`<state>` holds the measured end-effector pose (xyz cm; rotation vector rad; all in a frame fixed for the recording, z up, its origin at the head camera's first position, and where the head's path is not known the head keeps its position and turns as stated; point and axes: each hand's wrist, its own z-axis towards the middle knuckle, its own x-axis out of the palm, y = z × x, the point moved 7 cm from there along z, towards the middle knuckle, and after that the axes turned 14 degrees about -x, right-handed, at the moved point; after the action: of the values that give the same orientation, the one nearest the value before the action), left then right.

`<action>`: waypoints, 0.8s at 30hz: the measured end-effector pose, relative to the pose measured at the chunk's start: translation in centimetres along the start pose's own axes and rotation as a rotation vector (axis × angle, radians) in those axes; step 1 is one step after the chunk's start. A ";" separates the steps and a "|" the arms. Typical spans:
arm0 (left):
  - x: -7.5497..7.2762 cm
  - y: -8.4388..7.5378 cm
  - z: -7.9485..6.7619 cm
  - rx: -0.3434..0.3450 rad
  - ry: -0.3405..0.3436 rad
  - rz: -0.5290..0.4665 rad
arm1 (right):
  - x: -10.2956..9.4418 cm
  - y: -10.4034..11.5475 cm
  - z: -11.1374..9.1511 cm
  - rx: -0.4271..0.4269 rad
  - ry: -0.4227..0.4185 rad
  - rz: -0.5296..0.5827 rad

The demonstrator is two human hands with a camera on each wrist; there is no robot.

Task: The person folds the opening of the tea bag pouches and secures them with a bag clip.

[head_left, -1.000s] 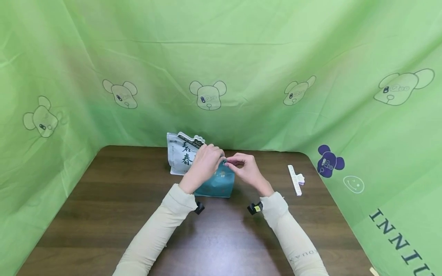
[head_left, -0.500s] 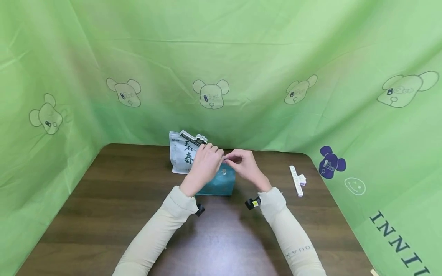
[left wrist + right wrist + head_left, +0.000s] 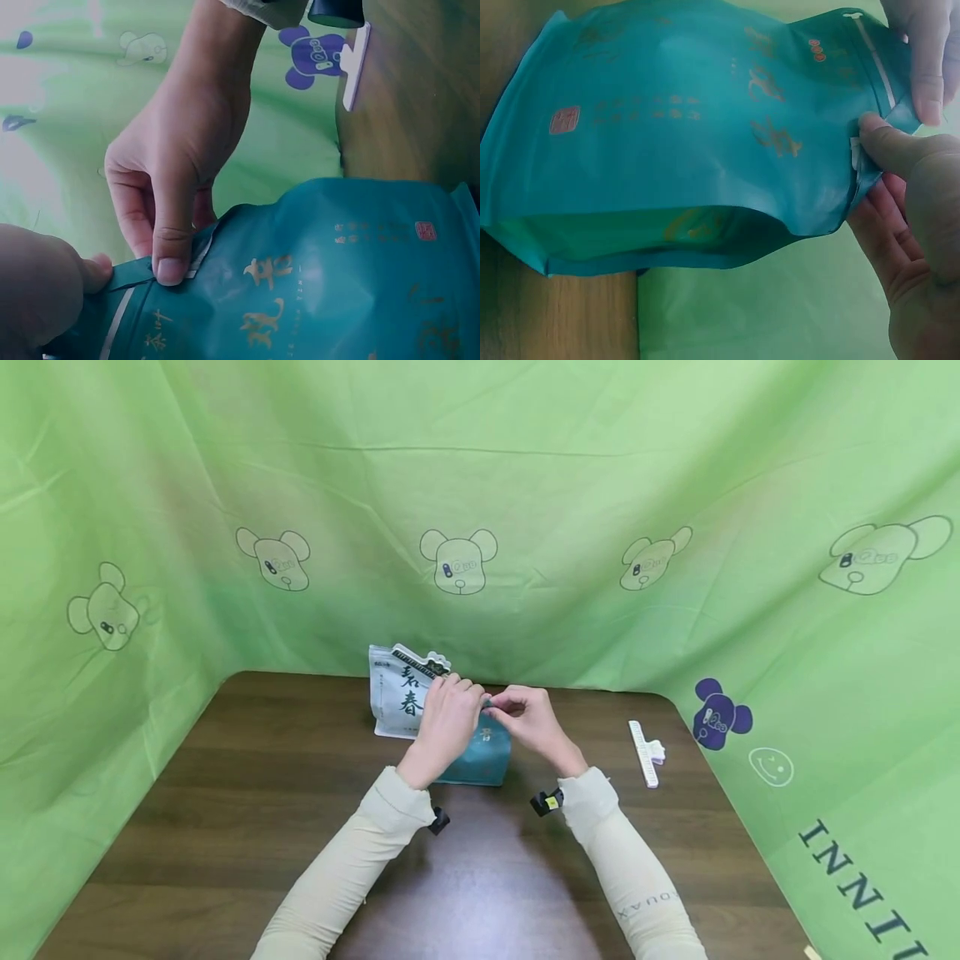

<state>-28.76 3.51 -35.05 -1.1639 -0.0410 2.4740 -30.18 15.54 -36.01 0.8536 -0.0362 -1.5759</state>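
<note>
A teal tea pouch (image 3: 480, 760) with gold characters stands on the table, its top edge held by both hands. My right hand (image 3: 531, 720) pinches the top corner between thumb and fingers; in the left wrist view the thumb presses beside a white strip (image 3: 201, 256). At the other part of that edge, my left hand (image 3: 450, 718) grips the pouch, thumb and finger close to the right thumb. The corner there is creased and folded in the right wrist view, beside a pale line (image 3: 875, 60) along the top. Much of the pouch's left side is hidden behind the left hand.
Behind and left stands a white pouch (image 3: 392, 706) with dark characters, a white and black ruled clip (image 3: 417, 662) across its slanted top. Another white ruled clip (image 3: 643, 755) lies at the table's right. A green cloth (image 3: 525, 635) surrounds the brown table (image 3: 247, 793).
Both hands stay on the pouch's top edge, with small finger shifts at the corner. The left forearm has moved slightly right, and the head view has shifted a little.
</note>
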 end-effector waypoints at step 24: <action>0.3 0.1 0.0 0.008 0.039 -0.080 | -0.2 0.1 -0.3 -0.042 0.005 -0.008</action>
<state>-29.00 3.55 -35.26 -1.1840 -0.0650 2.3789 -29.99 15.80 -36.07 0.8256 0.0040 -1.5770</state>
